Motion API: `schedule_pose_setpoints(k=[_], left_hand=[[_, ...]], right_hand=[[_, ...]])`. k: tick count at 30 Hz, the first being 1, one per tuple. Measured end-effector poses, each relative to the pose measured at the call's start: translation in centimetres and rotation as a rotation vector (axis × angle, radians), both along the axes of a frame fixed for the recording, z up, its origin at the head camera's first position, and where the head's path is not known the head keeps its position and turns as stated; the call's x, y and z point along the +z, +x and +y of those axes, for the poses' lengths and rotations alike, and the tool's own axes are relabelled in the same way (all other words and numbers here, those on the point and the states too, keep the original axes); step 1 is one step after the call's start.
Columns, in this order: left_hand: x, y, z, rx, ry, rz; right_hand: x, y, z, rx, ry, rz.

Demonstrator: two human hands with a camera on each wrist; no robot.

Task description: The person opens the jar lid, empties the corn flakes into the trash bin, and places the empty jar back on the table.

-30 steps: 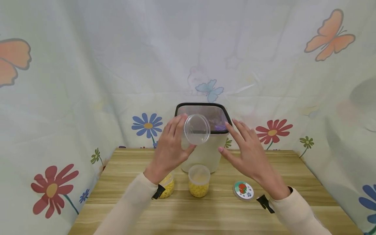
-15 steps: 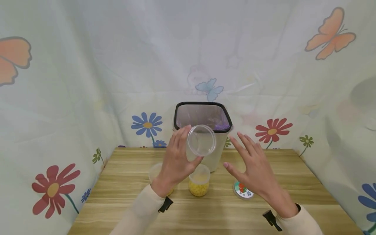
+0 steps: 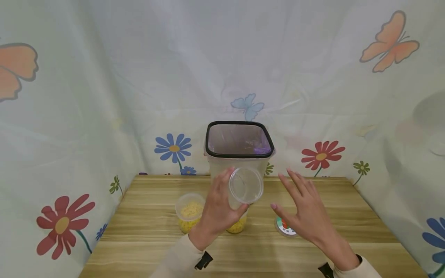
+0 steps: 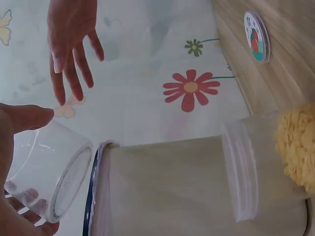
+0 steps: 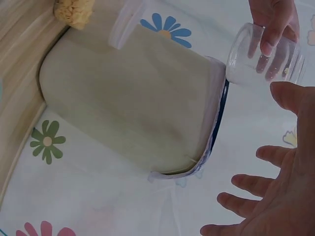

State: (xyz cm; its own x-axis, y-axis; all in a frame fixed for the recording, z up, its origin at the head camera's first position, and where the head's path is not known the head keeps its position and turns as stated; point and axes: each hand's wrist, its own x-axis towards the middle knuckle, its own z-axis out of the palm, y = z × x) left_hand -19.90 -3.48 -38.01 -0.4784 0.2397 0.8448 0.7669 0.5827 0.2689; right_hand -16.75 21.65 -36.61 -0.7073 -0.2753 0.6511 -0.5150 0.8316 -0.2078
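My left hand grips a clear plastic jar, thumb below and fingers along its far side. The jar is see-through and tilted, with a round end facing the head view; a few small specks show in it in the right wrist view. To its right, my right hand is spread in the air with nothing in it, apart from the jar. A second jar with yellow pieces is partly hidden behind the left hand. Another such jar stands just left. Partly covered by the right hand is a round lid with a tomato picture.
Behind the hands stands a pale bin with a black rim and a lining bag, a purple patch inside. The wooden table ends at a hanging cloth printed with flowers and butterflies.
Both hands have come down and to the right, the left still gripping the clear jar. The jar no longer overlaps the bin's opening; the left jar of yellow pieces shows more fully.
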Motion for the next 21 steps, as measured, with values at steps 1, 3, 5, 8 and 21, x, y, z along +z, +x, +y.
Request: schedule_pose_setpoints(k=[1, 3, 5, 8, 21], left_hand=[[-0.2, 0.1, 0.2, -0.004, 0.007, -0.01], [-0.7, 0.2, 0.6, -0.008, 0.024, -0.026], [-1.2, 0.3, 1.0, -0.008, 0.037, -0.034], [-1.8, 0.2, 1.6, -0.004, 0.056, -0.039], [-5.2, 0.5, 4.0, -0.004, 0.116, -0.193]], right_hand=[[-0.1, 0.0, 0.1, -0.002, 0.005, -0.006], [-0.4, 0.2, 0.4, -0.007, 0.016, -0.015], [-0.6, 0.3, 0.6, -0.012, 0.022, -0.031], [-1.0, 0.5, 0.9, -0.019, 0.025, -0.05], [-2.9, 1.3, 2.4, -0.035, 0.019, -0.148]])
